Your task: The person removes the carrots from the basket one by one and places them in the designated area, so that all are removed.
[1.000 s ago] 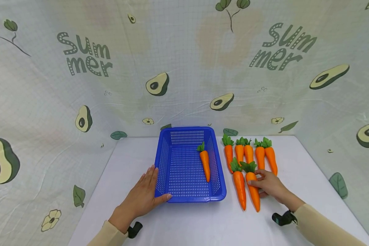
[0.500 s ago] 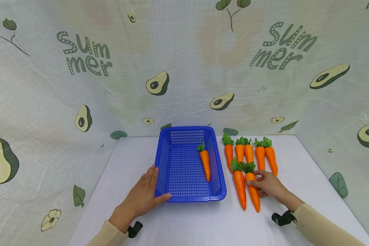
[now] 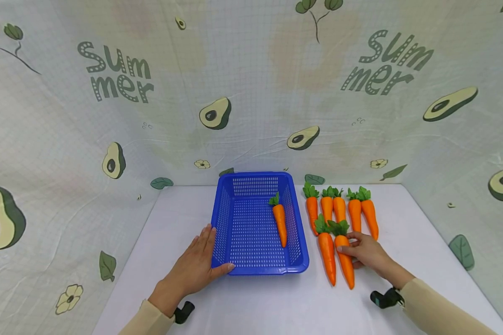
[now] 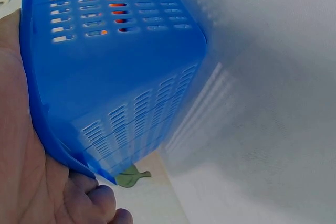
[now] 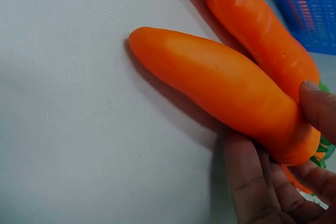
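Note:
A blue slotted basket [image 3: 260,271] stands on the white table with one carrot [image 3: 279,225] lying along its right side. My left hand [image 3: 197,265] rests flat against the basket's near left corner, fingers straight and thumb along the front rim. The left wrist view shows the palm [image 4: 21,171] against the basket wall [image 4: 121,87]. My right hand [image 3: 366,253] pinches the thick end of a carrot [image 3: 345,267] that lies on the table right of the basket. In the right wrist view, thumb and fingers [image 5: 252,182] clasp this carrot [image 5: 220,93] beside a second carrot [image 5: 257,24].
The second loose carrot [image 3: 327,253] lies just left of the held one. Several more carrots [image 3: 339,209] lie in a row behind them. An avocado-print cloth [image 3: 251,93] walls the back and sides. The table [image 3: 276,307] shows bare white surface in front.

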The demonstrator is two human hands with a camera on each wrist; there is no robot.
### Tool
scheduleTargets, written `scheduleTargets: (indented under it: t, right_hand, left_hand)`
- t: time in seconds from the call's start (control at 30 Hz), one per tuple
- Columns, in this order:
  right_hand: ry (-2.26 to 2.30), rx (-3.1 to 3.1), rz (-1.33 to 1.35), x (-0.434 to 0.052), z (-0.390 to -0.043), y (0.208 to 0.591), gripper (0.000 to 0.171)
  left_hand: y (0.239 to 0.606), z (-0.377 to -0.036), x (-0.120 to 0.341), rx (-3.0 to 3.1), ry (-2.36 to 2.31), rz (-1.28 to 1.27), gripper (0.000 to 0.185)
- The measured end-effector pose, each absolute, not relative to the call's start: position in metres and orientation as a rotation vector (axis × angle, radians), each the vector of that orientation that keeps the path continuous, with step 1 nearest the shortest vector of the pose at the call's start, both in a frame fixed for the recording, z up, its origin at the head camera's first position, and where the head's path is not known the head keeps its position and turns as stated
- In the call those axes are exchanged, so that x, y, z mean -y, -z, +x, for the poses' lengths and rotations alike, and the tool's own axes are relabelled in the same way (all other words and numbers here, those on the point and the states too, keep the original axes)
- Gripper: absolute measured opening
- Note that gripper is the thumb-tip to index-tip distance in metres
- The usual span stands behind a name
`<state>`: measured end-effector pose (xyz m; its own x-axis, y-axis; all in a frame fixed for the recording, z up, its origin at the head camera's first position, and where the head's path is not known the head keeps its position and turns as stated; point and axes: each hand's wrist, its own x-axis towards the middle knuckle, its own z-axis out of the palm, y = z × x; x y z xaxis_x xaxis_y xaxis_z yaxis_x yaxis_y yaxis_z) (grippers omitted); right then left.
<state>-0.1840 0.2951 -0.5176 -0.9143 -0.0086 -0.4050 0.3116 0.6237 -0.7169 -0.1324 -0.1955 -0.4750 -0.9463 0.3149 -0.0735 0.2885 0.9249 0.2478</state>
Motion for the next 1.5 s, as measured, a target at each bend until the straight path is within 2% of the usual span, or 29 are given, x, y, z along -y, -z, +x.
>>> scheduleTargets:
  t: [0.83, 1.03, 1.3, 1.5]
  right_hand:
    - [1.225, -2.464, 0.277, -0.300, -0.185, 0.520, 0.085]
    - [1.222, -2.507, 0.255, -0.302, -0.185, 0.515, 0.079]
    - [1.161, -2.704, 0.188, -0.304, -0.198, 0.481, 0.072]
    - [1.197, -2.832, 0.121, -0.276, -0.224, 0.435, 0.072]
  left_hand:
    - [0.475, -0.132, 0.195, -2.984, -0.368, 0.460, 0.124]
    - [0.475, -0.132, 0.195, -2.984, -0.362, 0.452, 0.125]
    - [0.475, -0.132, 0.194, -2.981, -0.368, 0.458, 0.125]
    - [0.475, -0.132, 0.195, -2.976, -0.374, 0.455, 0.124]
